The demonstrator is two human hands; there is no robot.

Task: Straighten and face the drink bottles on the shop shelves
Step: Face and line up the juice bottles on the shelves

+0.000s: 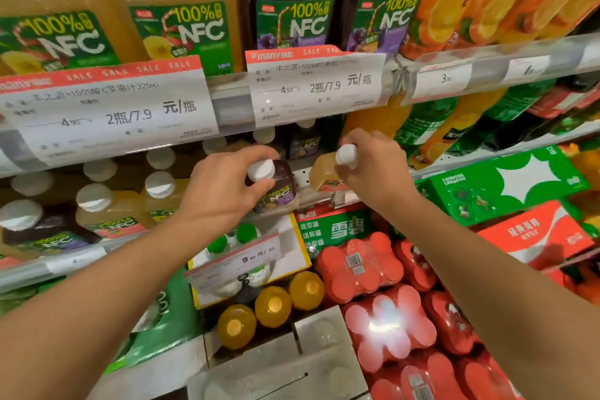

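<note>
Head view | left hand point(224, 191) fingers grip purple bottle point(281, 191), cap tilted left; right hand point(373, 169) grips yellow bottle point(324, 175), tilted right

Two bottles point(279, 185) side by side at shelf point(302, 178) front — more bottles point(159, 185) left.

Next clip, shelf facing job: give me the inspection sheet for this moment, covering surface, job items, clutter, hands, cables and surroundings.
Surface: middle shelf, perforated white, bare patch between the two held bottles.
Job's things: dark purple juice bottle and yellow juice bottle, both tilted at the shelf front; more white-capped bottles stand in rows to the left.
Clutter: nothing seen.
Hands: left hand grips the purple bottle by its cap; right hand grips the yellow bottle by its cap.
Cables: nothing seen.
Surroundings: sale price tags on the upper rail; red can packs and green cartons below.
</note>
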